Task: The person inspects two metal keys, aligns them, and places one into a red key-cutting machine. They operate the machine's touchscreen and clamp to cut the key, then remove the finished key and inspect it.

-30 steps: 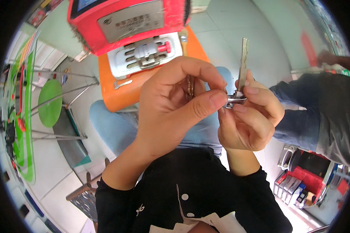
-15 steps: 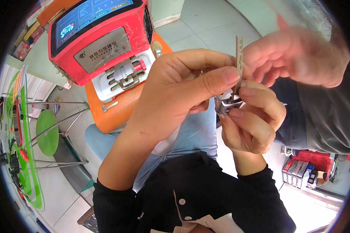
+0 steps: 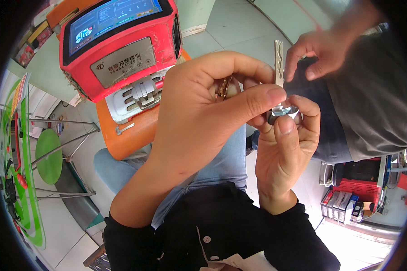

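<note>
A silver key blade point(image 3: 279, 61) with a wavy groove stands upright, pinched between the thumb and fingers of my left hand point(image 3: 208, 108). A brass-coloured bit point(image 3: 224, 86) shows behind the curled fingers of that hand; I cannot make out what it is. Just below the blade, my right hand point(image 3: 287, 149) grips a small shiny rounded metal piece point(image 3: 282, 112) between thumb and fingers. Its upper side faces me. Fingers hide whether the blade and the piece are joined. Beyond them, another person's hand point(image 3: 321, 54) hangs with fingers loosely bent.
A red key-cutting machine point(image 3: 122, 58) with a screen and white base stands on an orange stool point(image 3: 117, 140). One small key point(image 3: 124, 128) lies on the stool. A green-edged glass table point(image 3: 31, 189) is at left. Right, behind the person's dark clothing point(image 3: 371, 99), sits a basket of small boxes point(image 3: 341, 205).
My right hand has turned and tilted the metal piece, showing its shiny upper side. My left hand keeps the blade upright. The other person's hand has drawn away and up.
</note>
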A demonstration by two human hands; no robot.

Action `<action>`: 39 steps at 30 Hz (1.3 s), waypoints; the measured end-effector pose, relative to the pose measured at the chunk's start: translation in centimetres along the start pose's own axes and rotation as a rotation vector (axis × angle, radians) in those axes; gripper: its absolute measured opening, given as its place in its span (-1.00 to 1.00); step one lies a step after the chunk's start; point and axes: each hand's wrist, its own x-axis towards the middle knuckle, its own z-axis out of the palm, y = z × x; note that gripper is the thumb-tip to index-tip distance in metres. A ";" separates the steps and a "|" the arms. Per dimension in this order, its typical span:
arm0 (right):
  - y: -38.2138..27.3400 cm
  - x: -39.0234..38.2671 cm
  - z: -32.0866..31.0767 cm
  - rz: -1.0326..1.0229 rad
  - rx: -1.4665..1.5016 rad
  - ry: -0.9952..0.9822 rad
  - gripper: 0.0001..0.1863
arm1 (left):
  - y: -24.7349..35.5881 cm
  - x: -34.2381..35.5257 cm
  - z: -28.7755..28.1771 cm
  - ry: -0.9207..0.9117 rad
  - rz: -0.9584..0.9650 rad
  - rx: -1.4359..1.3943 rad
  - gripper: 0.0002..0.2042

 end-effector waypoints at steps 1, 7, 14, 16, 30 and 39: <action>0.0 0.0 0.0 -0.008 -0.014 0.001 -0.66 | 0.0 -0.1 -0.1 -0.006 -0.002 0.003 -0.84; 0.0 -0.1 0.0 -0.032 -0.030 0.006 -0.65 | -0.3 -0.1 -0.2 -0.008 0.032 0.022 -0.85; 0.3 -0.2 0.0 -0.108 -0.049 -0.002 -0.63 | -0.5 -0.2 -0.4 -0.009 0.005 -0.029 -0.84; 0.3 -0.2 -0.1 -0.106 -0.069 -0.012 -0.64 | -0.6 -0.2 -0.5 -0.013 0.010 -0.011 -0.83; 0.5 -0.1 -0.3 -0.060 0.025 -0.054 -0.61 | -1.0 -0.3 -0.7 -0.020 0.033 -0.012 -0.86; 0.3 1.4 -1.6 -0.830 -1.058 -0.193 -0.60 | -1.0 0.3 0.2 -0.015 -0.028 0.017 -0.83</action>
